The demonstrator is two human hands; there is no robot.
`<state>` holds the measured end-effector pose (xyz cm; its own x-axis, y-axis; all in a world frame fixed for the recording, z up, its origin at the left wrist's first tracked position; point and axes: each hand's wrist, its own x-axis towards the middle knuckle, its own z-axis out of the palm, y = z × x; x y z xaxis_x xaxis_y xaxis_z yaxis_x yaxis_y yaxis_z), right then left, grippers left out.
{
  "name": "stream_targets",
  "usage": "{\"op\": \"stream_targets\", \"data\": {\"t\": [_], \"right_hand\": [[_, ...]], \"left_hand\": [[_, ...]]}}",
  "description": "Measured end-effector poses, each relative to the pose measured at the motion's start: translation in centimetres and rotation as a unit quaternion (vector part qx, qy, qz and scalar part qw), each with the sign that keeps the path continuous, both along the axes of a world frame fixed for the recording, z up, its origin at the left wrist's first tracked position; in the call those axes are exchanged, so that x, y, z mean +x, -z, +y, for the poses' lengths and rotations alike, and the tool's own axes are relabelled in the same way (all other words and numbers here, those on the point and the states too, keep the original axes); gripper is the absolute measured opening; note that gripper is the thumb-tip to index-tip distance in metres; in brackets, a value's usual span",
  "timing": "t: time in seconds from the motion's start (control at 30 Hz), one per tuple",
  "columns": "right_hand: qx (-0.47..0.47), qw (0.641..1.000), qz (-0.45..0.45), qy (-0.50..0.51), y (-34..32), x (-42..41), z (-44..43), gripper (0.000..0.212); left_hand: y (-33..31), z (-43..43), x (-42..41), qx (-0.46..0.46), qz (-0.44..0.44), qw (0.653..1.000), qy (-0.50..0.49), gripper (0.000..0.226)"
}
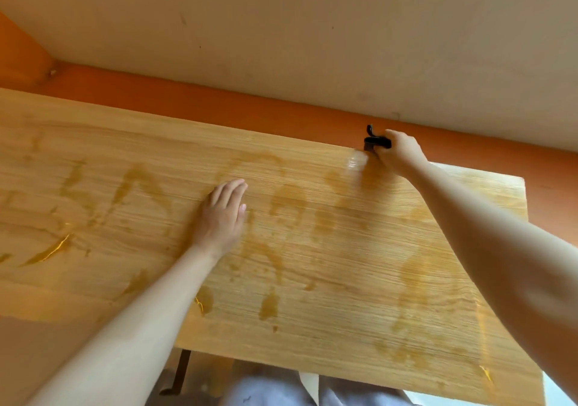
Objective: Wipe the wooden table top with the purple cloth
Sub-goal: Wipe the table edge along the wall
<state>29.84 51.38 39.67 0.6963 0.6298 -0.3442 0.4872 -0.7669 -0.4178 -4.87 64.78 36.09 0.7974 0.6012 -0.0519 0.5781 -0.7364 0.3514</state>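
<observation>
At the far edge of the desk [344, 280], close to its right corner, the right hand [397, 155] curls its fingers round a small dark wad, apparently the purple cloth [377, 141], though it looks almost black here. The left hand [222, 215] lies flat near the middle of the desk, fingers straight and together, pressing down. Wet streaks [275, 305] cover the wood from the cloth toward the near edge and along the desk's length to the left. So the cloth sits at the far right limit, and the next stroke probably runs leftward or back toward the person, with the braced left hand in its way.
</observation>
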Motion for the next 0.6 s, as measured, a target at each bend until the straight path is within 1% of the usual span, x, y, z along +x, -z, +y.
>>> {"op": "stream_targets", "data": {"t": [0.1, 0.2, 0.3, 0.37, 0.47, 0.6], "right_hand": [[0.014, 0.999, 0.049, 0.019, -0.4, -1.6, 3.3, 0.020], [0.026, 0.996, 0.084, -0.018, -0.1, -4.9, 9.1, 0.017], [0.045, 0.991, 0.115, -0.053, 0.9, -8.7, 15.0, 0.020], [0.044, 0.988, 0.134, -0.066, 1.5, -10.0, 17.7, 0.019], [0.026, 0.981, 0.173, -0.084, 1.3, -10.1, 18.9, 0.016], [-0.001, 0.977, 0.198, -0.079, 0.7, -7.4, 16.1, 0.016]], "left_hand": [[0.8, 0.2, -0.2, -0.010, -0.027, 1.000, 0.012, 0.046], [1.1, 0.7, -0.1, -0.015, -0.054, 0.998, 0.013, 0.044], [1.2, 0.8, -0.4, -0.014, -0.056, 0.998, 0.016, 0.043], [1.2, 0.8, -0.4, -0.018, -0.052, 0.998, 0.014, 0.043], [1.3, 1.0, -0.4, -0.015, -0.047, 0.999, 0.016, 0.044], [1.2, 1.1, -0.5, -0.018, -0.057, 0.998, 0.020, 0.043]]}}
